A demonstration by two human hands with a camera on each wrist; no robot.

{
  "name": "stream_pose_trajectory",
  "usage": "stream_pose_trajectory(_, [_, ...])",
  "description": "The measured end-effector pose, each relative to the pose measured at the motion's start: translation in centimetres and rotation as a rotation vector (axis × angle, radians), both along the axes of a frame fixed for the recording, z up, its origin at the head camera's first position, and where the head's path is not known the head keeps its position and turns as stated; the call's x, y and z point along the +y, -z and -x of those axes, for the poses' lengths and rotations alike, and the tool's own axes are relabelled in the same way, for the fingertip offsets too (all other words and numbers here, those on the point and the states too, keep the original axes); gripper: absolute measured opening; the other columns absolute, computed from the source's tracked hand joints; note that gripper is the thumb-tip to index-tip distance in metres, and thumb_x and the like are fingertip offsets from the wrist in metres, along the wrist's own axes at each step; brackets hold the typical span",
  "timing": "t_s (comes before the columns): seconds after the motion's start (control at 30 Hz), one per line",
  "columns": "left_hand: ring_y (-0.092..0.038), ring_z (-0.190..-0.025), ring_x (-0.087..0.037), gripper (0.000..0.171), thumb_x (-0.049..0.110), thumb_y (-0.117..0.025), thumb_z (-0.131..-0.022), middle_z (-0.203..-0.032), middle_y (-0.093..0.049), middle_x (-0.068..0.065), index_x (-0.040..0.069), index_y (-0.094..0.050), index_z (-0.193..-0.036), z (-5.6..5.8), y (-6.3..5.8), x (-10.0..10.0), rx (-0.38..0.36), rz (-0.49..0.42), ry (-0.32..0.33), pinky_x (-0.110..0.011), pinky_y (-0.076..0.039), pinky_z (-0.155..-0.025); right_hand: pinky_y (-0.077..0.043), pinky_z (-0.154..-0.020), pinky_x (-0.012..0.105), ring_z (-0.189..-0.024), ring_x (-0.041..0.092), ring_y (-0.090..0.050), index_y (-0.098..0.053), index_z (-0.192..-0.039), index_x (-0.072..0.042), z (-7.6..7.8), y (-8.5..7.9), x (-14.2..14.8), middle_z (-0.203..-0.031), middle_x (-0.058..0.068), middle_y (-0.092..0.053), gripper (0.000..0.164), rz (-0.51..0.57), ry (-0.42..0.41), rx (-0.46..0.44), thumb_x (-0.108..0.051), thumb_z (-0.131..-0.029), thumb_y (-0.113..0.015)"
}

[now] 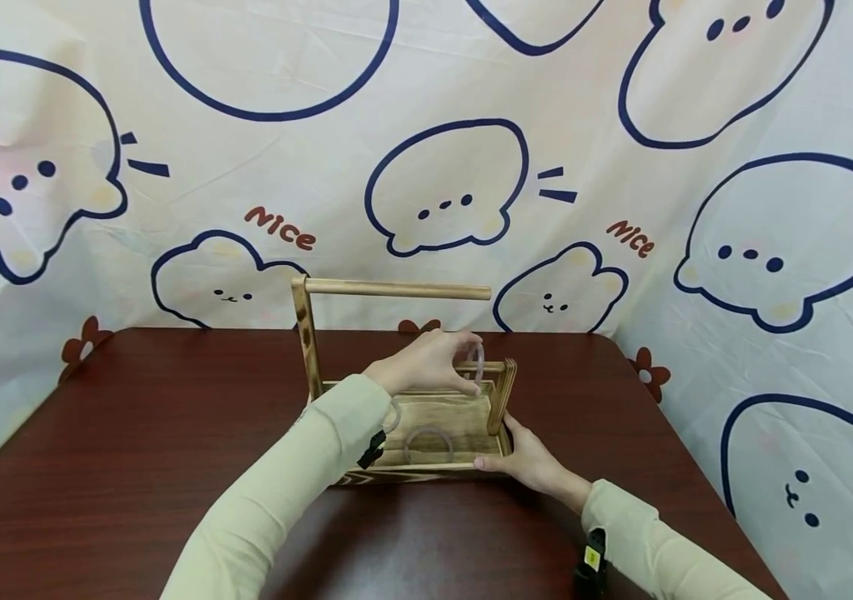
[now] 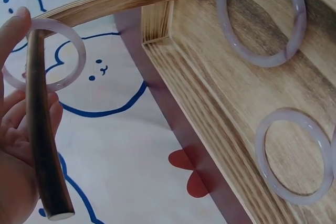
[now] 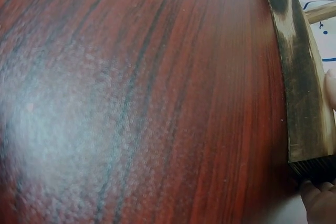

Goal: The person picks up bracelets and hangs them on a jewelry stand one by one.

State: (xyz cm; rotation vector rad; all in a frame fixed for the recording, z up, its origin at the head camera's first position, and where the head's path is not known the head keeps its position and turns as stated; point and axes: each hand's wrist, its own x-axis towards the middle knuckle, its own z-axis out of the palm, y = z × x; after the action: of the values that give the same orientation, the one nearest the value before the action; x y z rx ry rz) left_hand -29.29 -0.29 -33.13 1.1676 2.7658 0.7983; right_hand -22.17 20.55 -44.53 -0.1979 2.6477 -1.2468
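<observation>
A pale lilac bangle is pinched between the thumb and fingers of my left hand. It is at the short wooden bar of a wooden stand; in the left wrist view the bar crosses the ring and its free end points toward the camera. My right hand grips the right end of the stand's tray, thumb on the front rim. In the right wrist view, fingers sit under the tray's corner. More bangles lie in the tray, including one bangle and a second bangle.
A taller wooden post rises at the tray's left end and carries a long bar reaching right above my left hand. The stand is on a dark red-brown table. Behind it hangs a cartoon-printed cloth.
</observation>
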Motion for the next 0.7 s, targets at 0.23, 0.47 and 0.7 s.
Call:
stream_pose_trajectory(0.23, [-0.058,-0.089,-0.01,0.07,0.043,-0.075,-0.072,-0.106,-0.063,0.002,0.013,-0.05,-0.129,-0.17,0.39,0.35,0.015,0.056,0.029,-0.028,-0.047,-0.082,-0.029,-0.104,0.053,-0.136,0.035,-0.024,-0.012,-0.147,-0.001,0.04,0.09,0.04,-0.149,0.02,-0.023,0.107,0.005,-0.009,0.011,-0.038,-0.07,-0.078])
stream_pose_trajectory(0.47, [-0.061,-0.093,-0.014,0.076,0.045,-0.074,-0.072,-0.113,-0.063,-0.002,0.01,-0.046,-0.134,-0.27,0.44,0.43,0.019,0.111,0.029,-0.031,-0.047,-0.086,-0.028,-0.104,0.053,-0.136,0.036,-0.023,-0.011,-0.147,-0.001,0.04,0.11,0.03,-0.149,0.02,-0.021,0.107,0.013,-0.011,0.0,-0.039,-0.071,-0.077])
stream_pose_trajectory(0.7, [-0.06,-0.087,-0.011,0.076,0.044,-0.074,-0.072,-0.115,-0.062,-0.002,0.011,-0.045,-0.134,-0.3,0.38,0.57,0.011,0.131,0.015,-0.031,-0.046,-0.089,-0.026,-0.105,0.054,-0.137,0.035,-0.021,-0.01,-0.147,-0.002,0.09,0.03,0.04,-0.15,0.019,-0.02,0.106,0.028,-0.016,0.004,-0.037,-0.071,-0.077])
